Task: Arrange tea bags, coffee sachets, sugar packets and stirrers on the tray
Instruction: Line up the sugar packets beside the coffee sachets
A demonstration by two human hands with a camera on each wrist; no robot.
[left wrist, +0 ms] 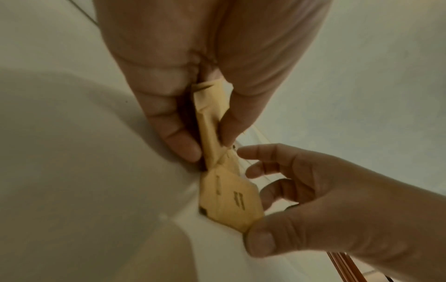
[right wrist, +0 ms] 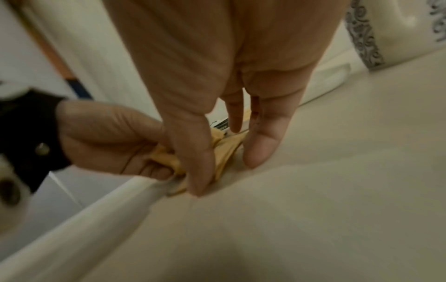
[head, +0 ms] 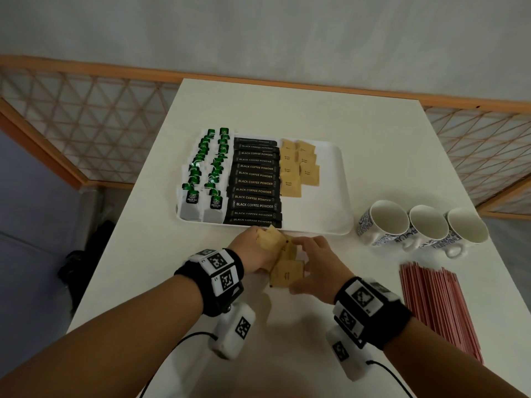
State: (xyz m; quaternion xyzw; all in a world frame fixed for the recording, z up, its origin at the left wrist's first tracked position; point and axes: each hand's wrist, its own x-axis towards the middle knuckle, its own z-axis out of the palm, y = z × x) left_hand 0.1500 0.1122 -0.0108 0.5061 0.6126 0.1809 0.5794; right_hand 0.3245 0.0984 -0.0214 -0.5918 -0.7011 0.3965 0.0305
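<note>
while "black coffee powder" sachets (head: pixel 255 182) fill the tray (head: pixel 339 196), both hands pinch brown sugar packets (head: pixel 283 259).

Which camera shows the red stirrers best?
The head view: the whole bundle of stirrers lies on the table, right of the hands. The left wrist view catches only a few ends at its bottom edge. The right wrist view shows none.

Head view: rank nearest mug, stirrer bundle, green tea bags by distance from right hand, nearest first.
From the right hand:
1. Nearest mug, just right, beyond it.
2. Stirrer bundle, farther right on the table.
3. Green tea bags, far left on the tray.
</note>
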